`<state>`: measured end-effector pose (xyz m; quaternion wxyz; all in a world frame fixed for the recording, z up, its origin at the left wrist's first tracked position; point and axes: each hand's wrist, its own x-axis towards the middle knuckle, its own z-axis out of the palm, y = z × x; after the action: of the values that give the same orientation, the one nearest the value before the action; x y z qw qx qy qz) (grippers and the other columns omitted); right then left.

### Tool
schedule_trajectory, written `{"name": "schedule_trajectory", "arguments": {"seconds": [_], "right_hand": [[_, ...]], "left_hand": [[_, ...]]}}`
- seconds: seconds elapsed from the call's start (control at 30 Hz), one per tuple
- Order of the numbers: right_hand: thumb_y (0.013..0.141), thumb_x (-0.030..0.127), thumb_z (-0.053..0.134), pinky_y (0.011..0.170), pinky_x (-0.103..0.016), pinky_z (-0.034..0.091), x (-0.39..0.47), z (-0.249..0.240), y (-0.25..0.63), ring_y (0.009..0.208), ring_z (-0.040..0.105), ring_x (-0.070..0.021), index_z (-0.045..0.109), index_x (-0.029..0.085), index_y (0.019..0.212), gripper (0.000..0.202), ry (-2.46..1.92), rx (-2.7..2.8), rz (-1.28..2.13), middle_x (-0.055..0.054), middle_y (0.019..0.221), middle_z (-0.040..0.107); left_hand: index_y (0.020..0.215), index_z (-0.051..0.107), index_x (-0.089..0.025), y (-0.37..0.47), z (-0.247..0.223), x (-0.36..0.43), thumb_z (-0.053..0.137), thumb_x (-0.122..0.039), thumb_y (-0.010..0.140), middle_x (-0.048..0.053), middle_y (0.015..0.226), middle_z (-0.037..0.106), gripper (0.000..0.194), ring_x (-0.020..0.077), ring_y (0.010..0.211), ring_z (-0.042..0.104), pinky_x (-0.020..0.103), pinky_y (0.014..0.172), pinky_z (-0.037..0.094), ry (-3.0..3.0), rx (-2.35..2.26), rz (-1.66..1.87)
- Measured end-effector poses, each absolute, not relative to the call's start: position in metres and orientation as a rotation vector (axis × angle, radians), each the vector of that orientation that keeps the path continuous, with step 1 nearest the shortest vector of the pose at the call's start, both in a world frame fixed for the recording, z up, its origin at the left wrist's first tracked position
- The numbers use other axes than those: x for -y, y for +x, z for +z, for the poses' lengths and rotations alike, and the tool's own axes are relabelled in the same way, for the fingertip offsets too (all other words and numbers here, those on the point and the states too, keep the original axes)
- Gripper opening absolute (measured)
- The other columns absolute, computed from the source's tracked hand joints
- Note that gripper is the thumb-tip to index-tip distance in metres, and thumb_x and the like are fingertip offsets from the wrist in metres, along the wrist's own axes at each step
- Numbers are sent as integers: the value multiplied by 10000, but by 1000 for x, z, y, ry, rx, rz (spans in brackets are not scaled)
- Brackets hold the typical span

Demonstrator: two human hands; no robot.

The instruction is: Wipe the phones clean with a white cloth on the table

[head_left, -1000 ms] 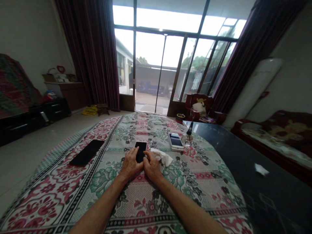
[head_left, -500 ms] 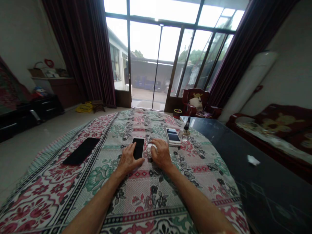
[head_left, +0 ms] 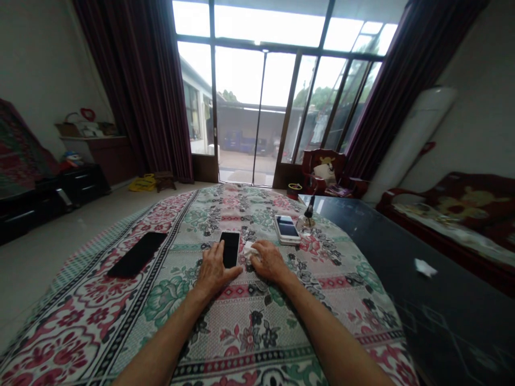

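A white-framed smartphone (head_left: 231,249) with a dark screen lies face up on the patterned tablecloth (head_left: 249,316). My left hand (head_left: 214,268) braces it, the fingers along its left edge and the thumb stretched by its lower right corner. Just right of the phone, my right hand (head_left: 269,261) pinches a crumpled white tissue (head_left: 250,248) close to the cloth. Some of the tissue is hidden under the fingers. Beyond that hand is a white phone (head_left: 287,227), lying on what looks like a white box or second device.
A black flat cloth or mat (head_left: 138,254) lies at left. A clear bottle with a black top (head_left: 309,210) stands beyond the white phone. To the right, a dark glossy table (head_left: 386,241) carries a crumpled white tissue (head_left: 425,268). A wooden sofa (head_left: 454,198) stands farther right.
The whole view has tilted slightly upward. My right hand with the tissue has turned a little and shows more of the tissue. My left hand keeps its place on the smartphone.
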<state>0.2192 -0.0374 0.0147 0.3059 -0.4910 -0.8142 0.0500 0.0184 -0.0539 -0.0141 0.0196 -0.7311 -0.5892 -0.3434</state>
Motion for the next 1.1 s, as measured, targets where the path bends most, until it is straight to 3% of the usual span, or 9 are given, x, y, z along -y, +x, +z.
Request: {"name": "schedule_trajectory", "arguments": {"seconds": [0.1,0.3,0.37,0.5,0.63,0.77,0.87,1.0,1.1], "right_hand": [[798,117,524,900,-323,427,33,15,222,967,557,-204,670,195,991,254,-1250,2154,168,-79,1023,631],[830,116,458,887,-339,446,34,22,197,931,572,-206,665,167,952,246,-1238,1865,207,-89,936,642],[811,149,498,931,-358,436,37,25,183,993,565,-214,657,160,980,232,-1153,1831,268,-104,1006,638],[729,160,538,1001,-365,413,43,31,171,1164,522,-212,580,181,1190,464,-909,1920,610,-88,1259,573],[716,142,461,874,-327,495,39,33,184,1072,596,-192,553,202,1238,533,-868,1763,932,-65,1187,628],[737,155,453,808,-328,509,29,23,200,933,633,-191,665,183,1009,346,-1030,1623,716,-57,978,691],[729,118,470,785,-316,495,28,13,202,836,627,-178,690,184,848,258,-1117,1717,498,-47,871,693],[705,75,498,811,-306,461,35,6,196,809,603,-176,680,187,776,225,-1173,1888,357,-43,821,677],[683,82,533,845,-323,443,40,2,193,865,585,-201,674,175,867,250,-1155,1989,291,-61,867,671]], "left_hand": [[1293,483,-67,21,-13,55,702,-503,687,209,1262,563,778,344,1193,500,466,1001,401,-2266,1808,-1131],[1009,679,-154,28,5,58,555,-389,838,115,1043,686,316,260,1013,615,387,929,469,-2224,1781,-1459],[993,690,-163,31,9,58,523,-412,851,89,960,707,331,233,897,649,352,850,499,-2254,1855,-1587],[1022,690,-151,29,8,51,530,-418,810,53,913,728,377,209,822,666,290,744,510,-2266,2089,-1867],[1067,680,-136,20,0,40,515,-322,745,25,912,733,406,189,786,669,240,654,502,-2243,2239,-2057],[1118,666,-143,2,2,32,513,-240,708,25,846,733,449,184,747,672,239,650,501,-2157,2360,-1823],[1139,658,-149,-13,7,29,521,-195,708,63,914,728,455,214,813,674,300,764,512,-2045,2318,-1506],[1077,665,-147,-12,10,34,452,-191,782,113,1068,693,366,251,986,646,371,906,489,-1952,2156,-1358],[1111,623,-122,8,-3,41,519,-351,821,156,1169,640,384,288,1120,581,410,976,453,-2163,1916,-1206]]}}
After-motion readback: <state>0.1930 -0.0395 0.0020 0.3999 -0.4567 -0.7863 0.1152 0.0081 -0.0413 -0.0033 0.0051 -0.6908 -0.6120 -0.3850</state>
